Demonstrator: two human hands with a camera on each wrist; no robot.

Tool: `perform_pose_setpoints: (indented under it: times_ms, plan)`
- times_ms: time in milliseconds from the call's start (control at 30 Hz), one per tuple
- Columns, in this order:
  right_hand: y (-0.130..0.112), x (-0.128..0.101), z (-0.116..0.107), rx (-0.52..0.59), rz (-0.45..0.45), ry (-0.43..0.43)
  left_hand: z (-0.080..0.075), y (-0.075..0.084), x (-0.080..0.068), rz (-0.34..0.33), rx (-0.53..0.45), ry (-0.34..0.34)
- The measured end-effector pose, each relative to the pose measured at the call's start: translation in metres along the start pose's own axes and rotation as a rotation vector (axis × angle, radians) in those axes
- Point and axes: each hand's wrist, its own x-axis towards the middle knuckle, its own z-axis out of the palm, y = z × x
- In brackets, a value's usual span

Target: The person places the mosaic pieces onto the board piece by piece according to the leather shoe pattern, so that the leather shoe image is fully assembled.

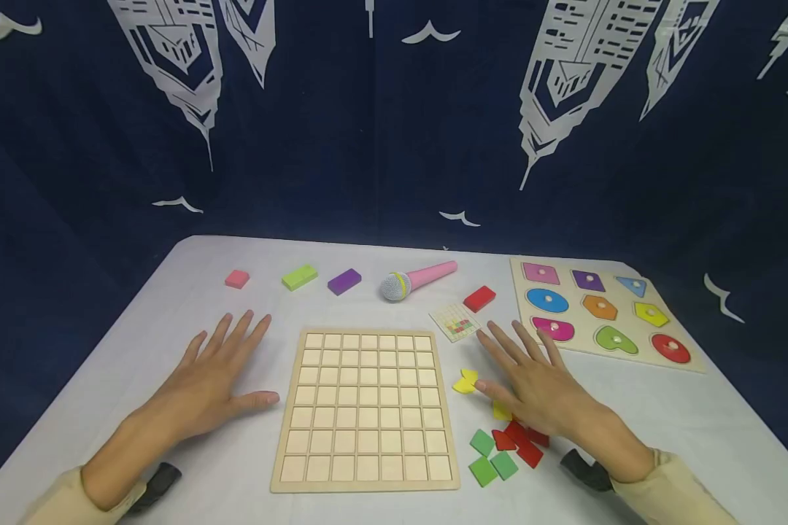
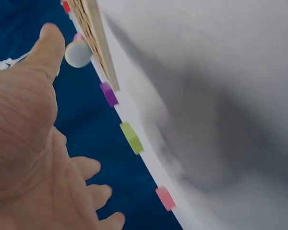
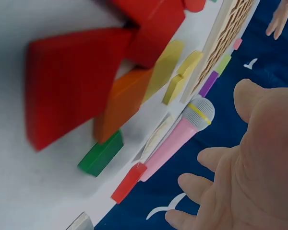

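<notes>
My left hand [image 1: 226,368] lies flat on the white table [image 1: 171,321], fingers spread, just left of an empty wooden grid board [image 1: 368,408]. It holds nothing. My right hand [image 1: 519,373] is spread with straight fingers right of the board, over a heap of small flat pieces: yellow ones [image 1: 465,380], red ones [image 1: 522,441] and green ones [image 1: 492,459]. Part of the heap is hidden under its palm. The right wrist view shows red pieces [image 3: 77,81], an orange piece [image 3: 125,103] and yellow ones [image 3: 177,72] up close.
Behind the board lie a pink block [image 1: 237,278], a green block [image 1: 299,276], a purple block [image 1: 344,281], a pink toy microphone [image 1: 416,281], a red block [image 1: 479,297] and a small pattern card [image 1: 456,321]. A shape puzzle board [image 1: 604,310] sits at the right. A dark curtain hangs behind.
</notes>
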Motion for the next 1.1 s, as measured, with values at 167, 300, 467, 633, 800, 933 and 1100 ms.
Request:
perform_pose_setpoints:
  times_ms: [167,300,467,633,800,933,1100]
  plan:
    - [-0.007,0.0,-0.001,0.025,-0.033,-0.031,0.003,0.009,0.003,0.008,-0.091,-0.093]
    - [-0.009,0.001,0.0,0.052,-0.063,-0.065,0.007,0.015,0.004,0.022,-0.103,-0.167]
    - [-0.007,0.004,0.0,0.106,-0.138,-0.11,0.01,0.02,0.005,0.049,-0.081,-0.234]
    - [-0.004,0.012,-0.005,0.151,-0.215,-0.162,0.01,0.025,0.011,0.054,-0.084,-0.277]
    - [-0.006,0.023,-0.008,0.206,-0.19,-0.241,0.01,0.029,0.019,0.048,-0.081,-0.328]
    - [-0.011,0.032,-0.009,0.206,-0.185,-0.248,0.008,0.031,0.028,0.055,-0.068,-0.361]
    - [-0.015,0.037,-0.008,0.19,-0.182,-0.224,0.005,0.034,0.034,0.07,-0.079,-0.396]
